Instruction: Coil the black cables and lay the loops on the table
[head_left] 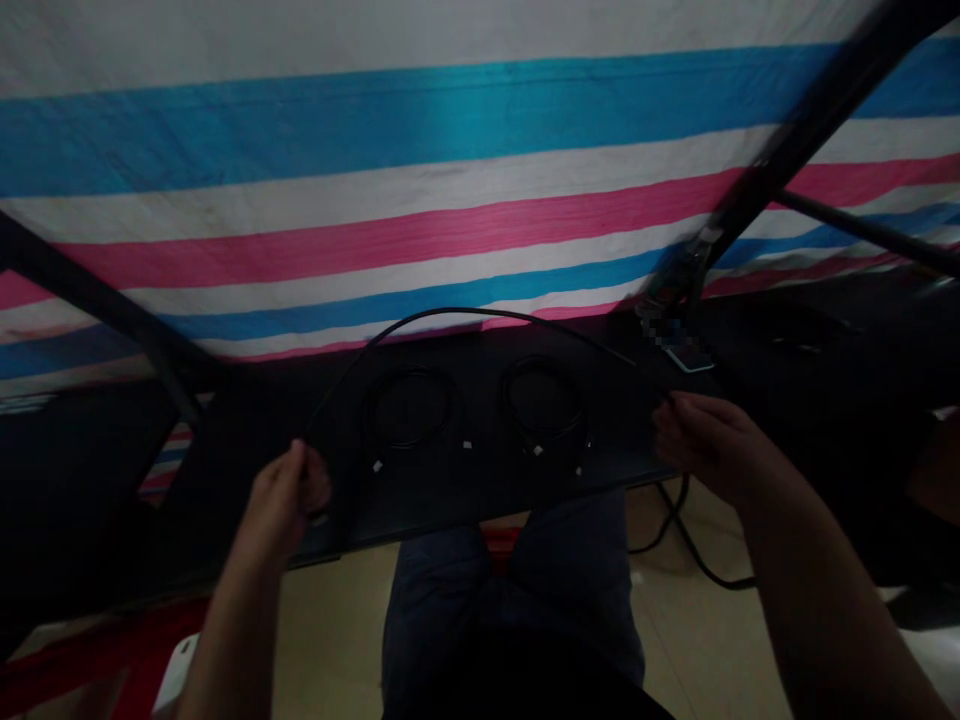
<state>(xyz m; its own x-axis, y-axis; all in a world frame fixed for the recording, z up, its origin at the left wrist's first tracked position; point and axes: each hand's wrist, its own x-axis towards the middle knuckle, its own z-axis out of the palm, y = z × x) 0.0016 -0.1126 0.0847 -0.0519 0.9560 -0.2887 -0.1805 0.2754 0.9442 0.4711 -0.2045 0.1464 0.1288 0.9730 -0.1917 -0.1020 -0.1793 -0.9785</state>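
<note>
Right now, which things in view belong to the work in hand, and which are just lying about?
In the work:
black cable, arched between the left hand and right hand
left coil and right coil on the dark table, probably

Apparently lying about:
flat phone-like object, right of the coils
white object, low left, partly hidden

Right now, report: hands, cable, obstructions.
Left hand and right hand gripping black cable. Cable arched between them. Two coiled cables on table below; no snag visible.
</note>
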